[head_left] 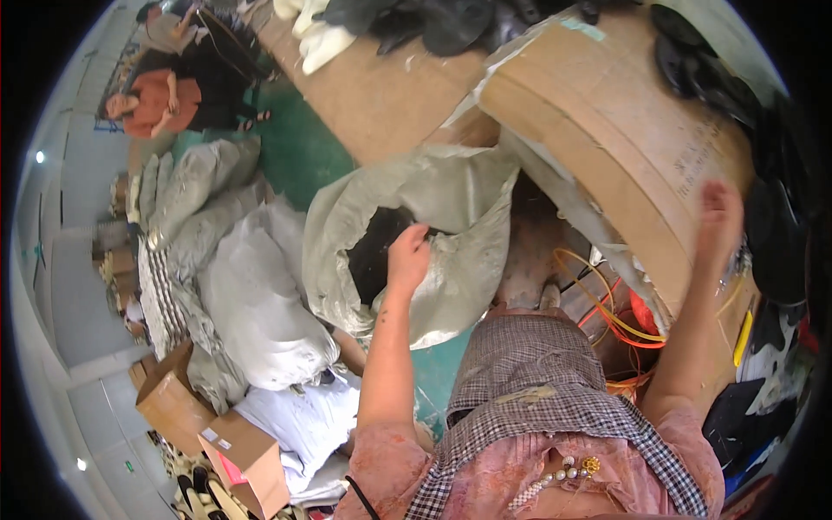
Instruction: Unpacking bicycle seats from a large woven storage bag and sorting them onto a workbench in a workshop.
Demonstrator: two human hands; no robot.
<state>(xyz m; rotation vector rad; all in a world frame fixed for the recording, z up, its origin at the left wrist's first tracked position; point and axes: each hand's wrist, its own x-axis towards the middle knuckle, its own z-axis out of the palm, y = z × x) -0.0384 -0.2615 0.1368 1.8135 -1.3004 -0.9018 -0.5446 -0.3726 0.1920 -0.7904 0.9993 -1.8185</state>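
Observation:
My left hand is over the mouth of a large grey-green woven sack, its fingers curled in. Whatever those fingers may hold is hidden. Dark material shows inside the sack, just beside that hand. On the right, my right hand is raised by a big cardboard box lying on the work table. Motion blurs its fingers, so their grip is unclear. Black flat rounded pieces lie to the right of that hand.
Filled pale sacks and open cartons crowd the left side. Yellow and orange hoses loop beneath the table at my right. More black pieces lie on the brown board at the back. Two people are at the far left, one in an orange top.

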